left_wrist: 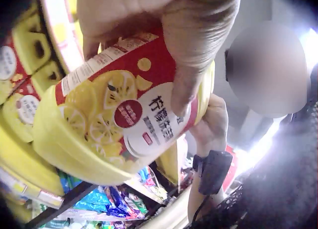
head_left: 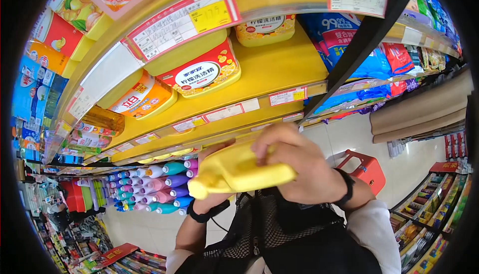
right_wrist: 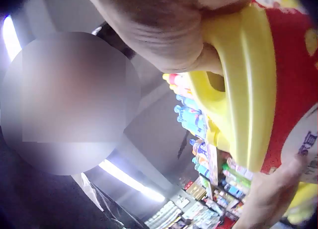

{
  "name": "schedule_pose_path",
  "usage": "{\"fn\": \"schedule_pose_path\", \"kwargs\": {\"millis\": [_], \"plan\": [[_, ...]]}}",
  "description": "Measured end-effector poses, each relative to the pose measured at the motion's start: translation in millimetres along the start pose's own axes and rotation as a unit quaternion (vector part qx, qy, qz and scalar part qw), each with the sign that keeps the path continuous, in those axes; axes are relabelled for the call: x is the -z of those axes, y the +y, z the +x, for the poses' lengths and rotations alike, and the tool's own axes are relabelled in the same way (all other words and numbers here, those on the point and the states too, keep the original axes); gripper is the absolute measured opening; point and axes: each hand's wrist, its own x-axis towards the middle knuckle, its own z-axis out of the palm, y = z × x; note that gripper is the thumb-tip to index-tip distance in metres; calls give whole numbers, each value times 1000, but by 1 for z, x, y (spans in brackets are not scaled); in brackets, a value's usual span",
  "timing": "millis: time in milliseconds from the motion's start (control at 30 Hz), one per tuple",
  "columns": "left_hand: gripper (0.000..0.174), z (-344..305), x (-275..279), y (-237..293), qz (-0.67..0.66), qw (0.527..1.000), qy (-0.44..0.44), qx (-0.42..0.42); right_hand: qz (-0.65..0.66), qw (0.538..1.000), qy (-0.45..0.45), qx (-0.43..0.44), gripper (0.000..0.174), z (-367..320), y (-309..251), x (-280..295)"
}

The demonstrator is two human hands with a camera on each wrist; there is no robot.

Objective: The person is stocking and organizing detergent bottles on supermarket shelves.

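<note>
Both hands hold a yellow jug of lemon dish soap in front of the chest. In the head view the jug lies on its side, its yellow cap toward the left. The right hand grips the jug's handle, with fingers through the handle opening in the right wrist view. Mostly hidden behind the jug in the head view, the left hand grips the body, its thumb laid across the red lemon label in the left wrist view.
Yellow shelves hold similar lemon dish soap jugs and an orange-labelled jug. Colourful bottles stand in rows at the lower left. Blue packets lie beyond a black shelf post. A red basket is on the floor.
</note>
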Motion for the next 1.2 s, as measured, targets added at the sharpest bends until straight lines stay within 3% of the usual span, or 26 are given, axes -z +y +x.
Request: {"fn": "schedule_pose_path", "kwargs": {"millis": [67, 200, 233, 267, 333, 433, 467, 567, 600, 633, 733, 767, 900, 1000, 1200], "plan": [[73, 25, -14, 6, -175, 971, 136, -86, -53, 995, -7, 82, 33, 2, -19, 29], [70, 85, -27, 9, -209, 939, 173, -211, -123, 969, 137, 164, 31, 1, -8, 49], [70, 100, -27, 13, -218, 932, 169, -236, -140, 964, 178, 140, 26, 2, -2, 51], [71, 110, -30, 17, -259, 928, 159, -213, -150, 961, 194, 128, 22, 6, 3, 57], [73, 132, -26, 31, -118, 952, 164, -229, -138, 959, 223, 102, 18, 18, 16, 66], [71, 150, -27, 45, -159, 967, 160, -116, -146, 954, 244, 92, 14, 39, 35, 85], [71, 157, -26, 45, -234, 963, 130, -37, -148, 952, 248, 99, 14, 48, 43, 91], [63, 186, -14, 55, -150, 978, 116, -83, -136, 939, 303, 91, 25, 72, 60, 93], [62, 190, -14, 62, -211, 969, 120, -38, -129, 932, 328, 83, 31, 81, 66, 91], [65, 196, -12, 58, -194, 972, 125, -45, -118, 935, 323, 92, 45, 89, 75, 89], [73, 205, -17, 46, -241, 958, 141, -63, -98, 931, 336, 106, 49, 98, 86, 83], [75, 207, -21, 43, -273, 948, 146, -69, -35, 942, 332, 35, 62, 93, 77, 79], [81, 198, -41, 24, -142, 972, 185, -34, -121, 959, 254, -33, 93, 70, 121, 73], [74, 201, -60, 6, -150, 971, 184, -28, -20, 969, 188, -156, 85, 57, 154, 74], [75, 191, -81, 10, -97, 968, 232, 23, -44, 977, 164, -127, 85, 42, 170, 76]]}}
